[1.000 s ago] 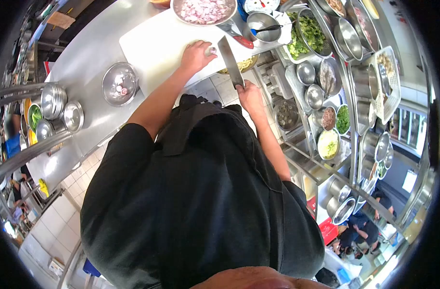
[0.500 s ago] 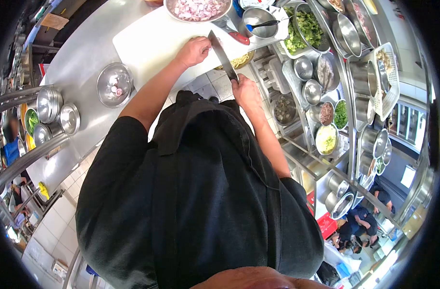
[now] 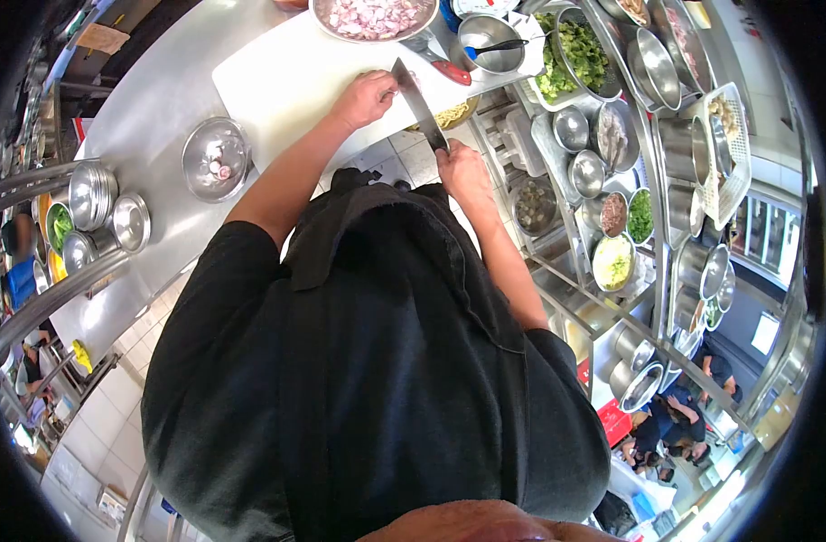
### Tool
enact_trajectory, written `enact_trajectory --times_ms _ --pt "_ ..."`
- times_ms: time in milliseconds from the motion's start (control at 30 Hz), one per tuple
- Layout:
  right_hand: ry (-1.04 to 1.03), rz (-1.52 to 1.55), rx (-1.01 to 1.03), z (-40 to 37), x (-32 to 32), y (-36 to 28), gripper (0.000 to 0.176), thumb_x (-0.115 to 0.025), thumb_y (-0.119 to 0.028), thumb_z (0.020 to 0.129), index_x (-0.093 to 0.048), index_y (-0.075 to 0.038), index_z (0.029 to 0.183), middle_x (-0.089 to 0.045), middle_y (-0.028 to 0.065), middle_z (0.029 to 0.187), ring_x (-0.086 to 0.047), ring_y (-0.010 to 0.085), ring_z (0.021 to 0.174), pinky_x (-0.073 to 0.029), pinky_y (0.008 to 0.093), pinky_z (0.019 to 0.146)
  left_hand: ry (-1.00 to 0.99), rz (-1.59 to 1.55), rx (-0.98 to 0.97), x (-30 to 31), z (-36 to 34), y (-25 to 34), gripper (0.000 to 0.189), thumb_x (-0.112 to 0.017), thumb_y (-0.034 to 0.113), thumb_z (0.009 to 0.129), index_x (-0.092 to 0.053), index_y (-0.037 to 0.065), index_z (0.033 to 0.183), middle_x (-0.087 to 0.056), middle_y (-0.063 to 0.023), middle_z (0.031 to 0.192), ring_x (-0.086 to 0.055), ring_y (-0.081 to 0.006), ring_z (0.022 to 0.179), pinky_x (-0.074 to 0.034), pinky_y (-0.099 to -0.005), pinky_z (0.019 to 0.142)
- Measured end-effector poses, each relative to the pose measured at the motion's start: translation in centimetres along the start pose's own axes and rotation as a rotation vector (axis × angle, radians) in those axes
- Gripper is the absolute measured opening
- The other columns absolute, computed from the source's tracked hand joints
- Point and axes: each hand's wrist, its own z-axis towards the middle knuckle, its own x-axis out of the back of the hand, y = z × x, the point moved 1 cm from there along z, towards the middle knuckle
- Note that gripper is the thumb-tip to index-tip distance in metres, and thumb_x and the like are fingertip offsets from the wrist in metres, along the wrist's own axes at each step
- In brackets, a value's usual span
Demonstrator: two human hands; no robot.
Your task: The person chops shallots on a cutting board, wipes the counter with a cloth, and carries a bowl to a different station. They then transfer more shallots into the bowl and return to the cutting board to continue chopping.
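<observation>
My right hand (image 3: 465, 172) is wrapped round the handle of a broad kitchen knife (image 3: 420, 107). Its blade points away from me over the right side of a white cutting board (image 3: 277, 81). On the board, my left hand (image 3: 368, 98) has its fingers curled beside the blade near its tip. Whatever lies under those fingers is too small or hidden to name. Small pinkish bits show just beyond the blade. At the board's far edge stands a metal bowl (image 3: 319, 23) of chopped pink-and-white pieces that look like shallots. A second metal bowl (image 3: 196, 172), left of the board, contains a few small pinkish pieces.
A red-handled tool (image 3: 451, 72) lies by the board's far right corner, next to a pot (image 3: 471, 36) with a blue-tipped brush (image 3: 496, 47). Chopped greens (image 3: 580, 54) and several metal containers fill the racks at right. Stacked bowls (image 3: 92, 194) stand at left. Other people are at lower right.
Hardly anything differs. Both hands and the knife keep nearly the same place on the board, and the view has shifted very slightly.
</observation>
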Motion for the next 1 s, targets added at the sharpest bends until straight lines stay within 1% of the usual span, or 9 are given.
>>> enact_trajectory --times_ms 133,333,433,500,633,767,833,867,1000 --pt "0.005 0.004 0.012 0.3 -1.4 0.6 0.028 -0.055 -0.026 0.093 -0.064 0.000 0.100 -0.068 0.0282 0.094 -0.065 0.0461 0.094 -0.050 0.0536 0.085 -0.009 0.021 0.025 -0.3 0.1 0.0 0.012 -0.065 0.002 0.079 -0.061 0.004 0.090 -0.065 -0.0120 0.094 -0.063 -0.0333 0.090 -0.051 -0.0406 0.084" --pt "-0.004 0.010 -0.009 -0.5 0.7 -0.5 0.029 -0.056 -0.027 0.092 -0.064 0.000 0.100 -0.067 0.0286 0.095 -0.064 0.0466 0.095 -0.050 0.0533 0.087 0.007 0.013 0.025 -0.1 0.1 0.1 0.011 -0.065 0.003 0.080 -0.062 0.004 0.090 -0.066 -0.0117 0.096 -0.063 -0.0330 0.092 -0.051 -0.0404 0.085" --pt "-0.023 0.030 -0.031 0.2 -1.2 0.5 0.030 -0.057 -0.027 0.092 -0.064 0.000 0.103 -0.067 0.0293 0.096 -0.064 0.0465 0.097 -0.050 0.0527 0.088 -0.005 0.021 0.042 -0.2 -0.2 0.1 0.011 -0.065 0.004 0.081 -0.062 0.005 0.091 -0.066 -0.0111 0.097 -0.063 -0.0321 0.093 -0.050 -0.0404 0.086" --pt "-0.035 0.067 -0.002 1.2 -2.3 1.7 0.031 -0.057 -0.028 0.092 -0.065 0.000 0.104 -0.067 0.0296 0.096 -0.063 0.0465 0.097 -0.049 0.0523 0.089 0.003 0.025 0.053 -0.2 -0.1 0.2 0.011 -0.066 0.005 0.081 -0.063 0.005 0.092 -0.066 -0.0105 0.098 -0.063 -0.0313 0.094 -0.049 -0.0405 0.087" --pt "-0.066 0.180 0.015 1.4 -0.9 2.1 0.033 -0.057 -0.029 0.091 -0.065 0.000 0.104 -0.066 0.0300 0.098 -0.063 0.0469 0.098 -0.049 0.0518 0.089 0.026 0.055 0.055 -0.5 -0.2 0.7 0.014 -0.067 0.008 0.082 -0.065 0.007 0.097 -0.066 -0.0092 0.100 -0.063 -0.0301 0.097 -0.047 -0.0410 0.090" --pt "-0.009 0.101 -0.061 0.9 -0.5 2.0 0.033 -0.057 -0.029 0.091 -0.065 0.000 0.103 -0.067 0.0294 0.098 -0.063 0.0464 0.098 -0.049 0.0516 0.088 0.028 0.166 0.054 -1.1 0.6 1.3 0.017 -0.069 0.011 0.083 -0.067 0.008 0.099 -0.066 -0.0084 0.101 -0.062 -0.0295 0.099 -0.046 -0.0419 0.091" --pt "0.011 0.065 -0.068 0.6 -0.2 1.7 0.032 -0.056 -0.029 0.091 -0.065 0.000 0.102 -0.067 0.0289 0.097 -0.064 0.0459 0.097 -0.050 0.0519 0.088 0.077 0.130 0.063 -1.1 0.5 1.2 0.015 -0.070 0.011 0.083 -0.067 0.008 0.097 -0.066 -0.0085 0.101 -0.063 -0.0296 0.098 -0.047 -0.0414 0.090" --pt "0.021 0.040 -0.051 0.5 -0.1 1.6 0.031 -0.056 -0.028 0.092 -0.065 0.000 0.101 -0.067 0.0286 0.096 -0.064 0.0457 0.097 -0.050 0.0522 0.087 0.100 0.111 0.067 -1.1 0.4 1.1 0.014 -0.070 0.011 0.083 -0.067 0.008 0.096 -0.066 -0.0085 0.100 -0.063 -0.0296 0.097 -0.048 -0.0411 0.089" --pt "0.064 -0.032 -0.004 0.2 -0.6 1.5 0.028 -0.055 -0.027 0.093 -0.064 -0.001 0.097 -0.068 0.0279 0.093 -0.065 0.0452 0.094 -0.050 0.0533 0.085 0.081 0.075 0.028 -1.2 -0.2 0.2 0.009 -0.069 0.011 0.082 -0.066 0.007 0.090 -0.066 -0.0084 0.096 -0.064 -0.0294 0.092 -0.050 -0.0393 0.085"
